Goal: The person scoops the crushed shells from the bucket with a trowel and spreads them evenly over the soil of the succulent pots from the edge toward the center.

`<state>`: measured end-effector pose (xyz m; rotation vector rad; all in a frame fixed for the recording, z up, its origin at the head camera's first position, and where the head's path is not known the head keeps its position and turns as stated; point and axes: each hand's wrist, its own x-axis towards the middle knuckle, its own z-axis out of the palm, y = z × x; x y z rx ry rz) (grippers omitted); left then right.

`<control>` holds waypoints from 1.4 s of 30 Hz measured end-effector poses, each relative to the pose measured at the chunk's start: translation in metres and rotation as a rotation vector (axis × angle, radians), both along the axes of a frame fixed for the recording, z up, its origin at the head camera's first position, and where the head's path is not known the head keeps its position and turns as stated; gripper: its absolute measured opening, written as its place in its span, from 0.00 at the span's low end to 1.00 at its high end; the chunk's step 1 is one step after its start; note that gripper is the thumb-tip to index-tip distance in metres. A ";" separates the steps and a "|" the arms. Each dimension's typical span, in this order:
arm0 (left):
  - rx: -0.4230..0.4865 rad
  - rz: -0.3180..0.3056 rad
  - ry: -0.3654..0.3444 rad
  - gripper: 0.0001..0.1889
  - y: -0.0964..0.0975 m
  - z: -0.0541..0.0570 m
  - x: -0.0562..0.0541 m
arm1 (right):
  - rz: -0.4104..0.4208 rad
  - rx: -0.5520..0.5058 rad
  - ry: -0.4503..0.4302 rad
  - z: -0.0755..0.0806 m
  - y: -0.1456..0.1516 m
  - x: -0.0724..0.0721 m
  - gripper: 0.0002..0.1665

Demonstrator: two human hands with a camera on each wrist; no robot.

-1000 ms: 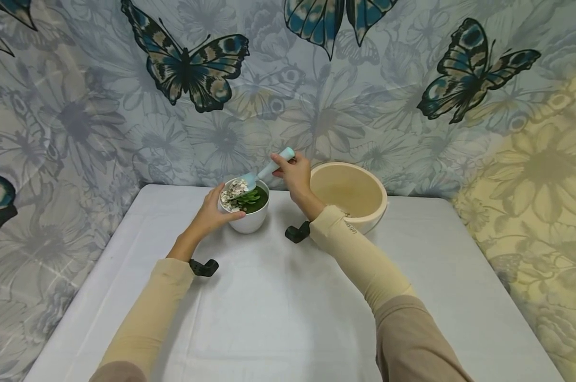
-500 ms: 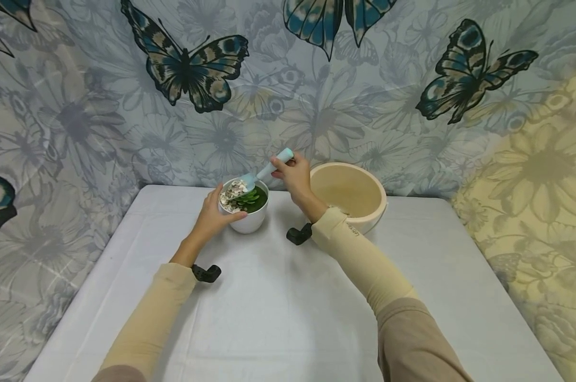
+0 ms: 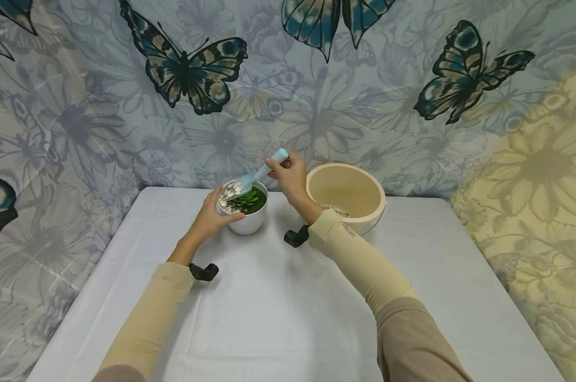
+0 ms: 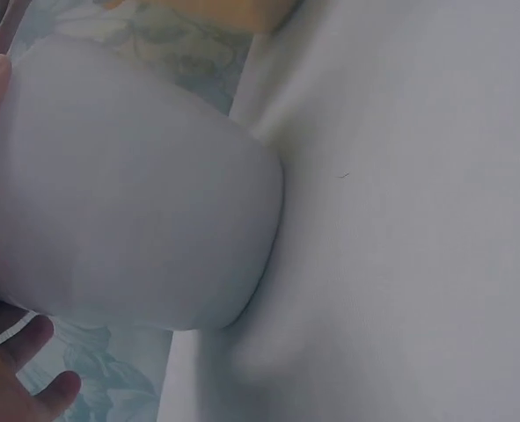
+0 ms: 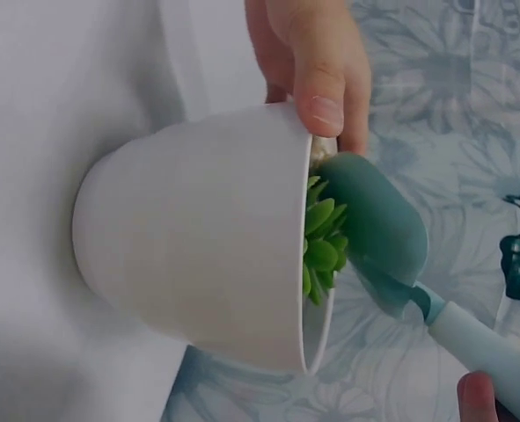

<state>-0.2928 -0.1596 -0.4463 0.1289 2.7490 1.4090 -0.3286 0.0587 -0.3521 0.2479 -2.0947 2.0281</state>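
Observation:
A small white flower pot [image 3: 246, 225] stands upright near the table's back edge. Inside it a green succulent [image 3: 246, 200] grows at the middle, with pale chips [image 3: 225, 202] along the left part of the opening. My left hand [image 3: 208, 218] grips the pot by its rim, thumb at the front and fingers round the left side. In my right hand [image 3: 291, 179] is the handle of a light blue hand trowel [image 3: 261, 172]. The trowel's blade tilts down over the chips beside the leaves, seen from its underside in the right wrist view, with its tip near the left thumb.
Right of the white pot stands a larger cream pot [image 3: 376, 193], with some pale bits low inside it. A white cloth [image 3: 268, 318] covers the table. Behind hangs a butterfly-printed fabric [image 3: 288, 106], close to the back edge. Each wrist carries a black camera mount [image 3: 204, 272].
My right hand and the trowel have shifted slightly left, moving the blade farther over the chips. The left hand keeps its hold on the white pot.

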 end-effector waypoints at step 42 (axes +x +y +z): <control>-0.006 0.003 -0.019 0.63 -0.003 0.002 0.001 | 0.001 0.008 0.055 -0.002 -0.007 0.002 0.15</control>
